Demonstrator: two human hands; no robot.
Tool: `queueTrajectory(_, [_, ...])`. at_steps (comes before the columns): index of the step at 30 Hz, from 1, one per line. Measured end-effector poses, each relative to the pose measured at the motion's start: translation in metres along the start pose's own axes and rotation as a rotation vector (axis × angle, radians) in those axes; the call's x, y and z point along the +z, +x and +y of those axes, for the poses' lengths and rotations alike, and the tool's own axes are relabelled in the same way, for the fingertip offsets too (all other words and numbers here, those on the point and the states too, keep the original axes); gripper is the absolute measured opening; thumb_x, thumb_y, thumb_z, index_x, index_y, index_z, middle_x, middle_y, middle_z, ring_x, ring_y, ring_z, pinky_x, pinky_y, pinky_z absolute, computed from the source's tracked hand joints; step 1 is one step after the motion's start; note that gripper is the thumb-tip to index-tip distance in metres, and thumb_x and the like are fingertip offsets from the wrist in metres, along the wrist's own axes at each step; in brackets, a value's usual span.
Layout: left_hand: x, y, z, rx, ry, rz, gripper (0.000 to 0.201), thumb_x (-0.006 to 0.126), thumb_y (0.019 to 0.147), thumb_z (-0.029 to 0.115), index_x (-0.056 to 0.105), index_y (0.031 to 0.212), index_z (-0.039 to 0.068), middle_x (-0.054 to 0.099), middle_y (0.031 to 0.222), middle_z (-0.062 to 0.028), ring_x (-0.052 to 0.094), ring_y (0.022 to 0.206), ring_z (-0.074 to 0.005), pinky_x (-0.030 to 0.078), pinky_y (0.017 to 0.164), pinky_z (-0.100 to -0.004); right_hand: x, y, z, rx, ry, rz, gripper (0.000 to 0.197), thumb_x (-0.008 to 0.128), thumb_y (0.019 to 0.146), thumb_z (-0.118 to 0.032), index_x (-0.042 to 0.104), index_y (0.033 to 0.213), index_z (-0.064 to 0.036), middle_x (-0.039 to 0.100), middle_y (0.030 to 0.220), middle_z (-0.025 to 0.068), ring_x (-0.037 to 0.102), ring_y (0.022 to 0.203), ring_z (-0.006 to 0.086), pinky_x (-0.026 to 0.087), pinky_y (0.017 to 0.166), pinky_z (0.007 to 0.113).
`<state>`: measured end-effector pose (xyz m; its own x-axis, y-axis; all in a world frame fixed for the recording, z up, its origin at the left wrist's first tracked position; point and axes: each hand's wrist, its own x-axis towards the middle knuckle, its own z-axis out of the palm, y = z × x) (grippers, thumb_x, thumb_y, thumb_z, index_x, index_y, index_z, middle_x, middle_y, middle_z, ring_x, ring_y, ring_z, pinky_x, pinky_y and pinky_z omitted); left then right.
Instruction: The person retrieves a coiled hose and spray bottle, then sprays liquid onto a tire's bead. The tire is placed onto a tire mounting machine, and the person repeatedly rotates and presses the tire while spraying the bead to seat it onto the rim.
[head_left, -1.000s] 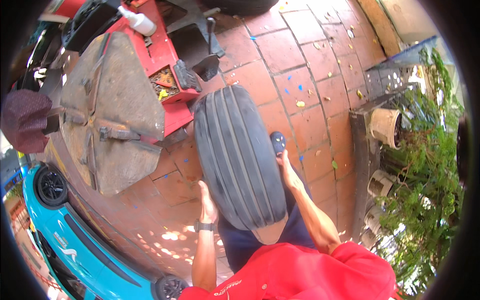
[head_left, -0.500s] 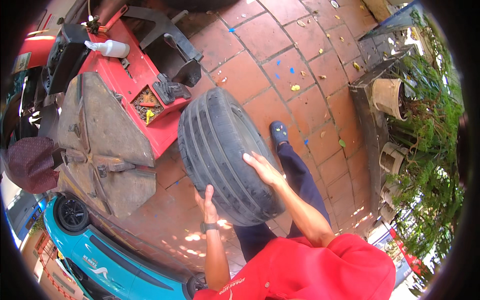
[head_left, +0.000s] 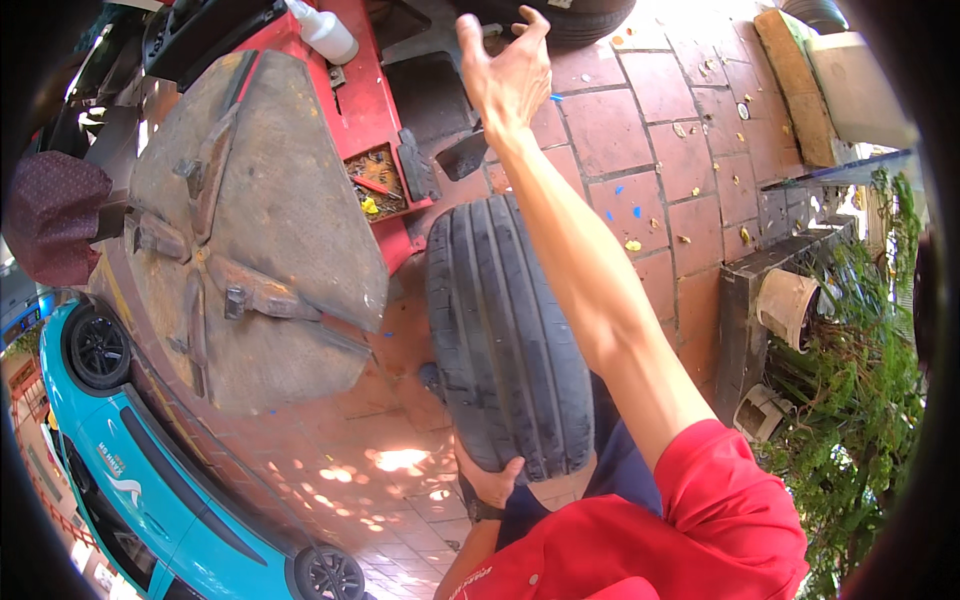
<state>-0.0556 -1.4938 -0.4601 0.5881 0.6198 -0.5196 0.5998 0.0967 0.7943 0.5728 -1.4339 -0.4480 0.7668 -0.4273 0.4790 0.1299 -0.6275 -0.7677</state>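
A worn black tire point(head_left: 510, 340) stands on its tread in front of me, leaning a little. My left hand point(head_left: 490, 482) grips its near lower side, with the thumb on the tread and the fingers partly hidden. Stretched far forward over the tire, my right hand point(head_left: 507, 75) holds nothing and has its fingers spread. It is above the black arm of a red tire-changing machine point(head_left: 350, 90), close to a second tire point(head_left: 590, 22) at the top edge.
The machine's rusty turntable point(head_left: 290, 200) with clamps is at left. On its red body are a white bottle point(head_left: 328, 38) and a tray of debris point(head_left: 375, 178). Potted plants point(head_left: 787, 305) line the right side. A teal car point(head_left: 170, 480) stands at lower left on the brick-tiled floor.
My right hand has let go of the tire and reached forward toward the machine's arm. My left hand has shifted lower on the tire. The view has turned and moved.
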Motion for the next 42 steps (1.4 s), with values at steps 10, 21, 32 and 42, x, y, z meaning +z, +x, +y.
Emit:
queueTrajectory(10, [0.040, 0.050, 0.069, 0.077, 0.181, 0.034, 0.144, 0.096, 0.069, 0.073, 0.032, 0.169, -0.008, 0.053, 0.160, -0.0298, 0.055, 0.147, -0.0431, 0.044, 0.122, -0.0526, 0.052, 0.069, 0.087, -0.161, -0.017, 0.161, 0.024, 0.084, 0.095, -0.022, 0.071, 0.082, -0.0068, 0.072, 0.068, 0.0125, 0.072, 0.060, 0.0319, 0.055, 0.060, 0.044])
queueTrajectory(21, [0.136, 0.172, 0.230, 0.357, 0.555, 0.050, 0.086, 0.074, 0.106, 0.045, 0.041, 0.168, -0.003, 0.044, 0.168, -0.0328, 0.045, 0.156, -0.0474, 0.037, 0.127, -0.0556, 0.068, 0.205, 0.198, -0.419, -0.018, 0.063, 0.037, 0.083, 0.090, -0.021, 0.058, 0.067, -0.0069, 0.064, 0.064, 0.0149, 0.067, 0.061, 0.0373, 0.055, 0.063, 0.050])
queueTrajectory(32, [0.162, 0.347, 0.304, 0.391, 0.619, -0.044, 0.072, 0.062, 0.114, 0.048, 0.052, 0.163, -0.004, 0.058, 0.163, -0.0265, 0.055, 0.152, -0.0377, 0.039, 0.127, -0.0446, 0.048, 0.197, 0.181, -0.352, 0.064, -0.023, 0.030, 0.078, 0.094, -0.026, 0.059, 0.077, -0.0099, 0.067, 0.072, 0.0132, 0.071, 0.067, 0.0365, 0.059, 0.062, 0.049])
queueTrajectory(42, [0.155, 0.378, 0.308, 0.462, 0.605, -0.058, 0.069, 0.063, 0.113, 0.046, 0.056, 0.158, -0.005, 0.061, 0.159, -0.0287, 0.056, 0.150, -0.0412, 0.039, 0.127, -0.0469, 0.035, 0.142, 0.140, -0.136, 0.019, -0.154, 0.035, 0.083, 0.088, -0.035, 0.069, 0.070, -0.0089, 0.069, 0.072, 0.0128, 0.071, 0.064, 0.0371, 0.059, 0.061, 0.050])
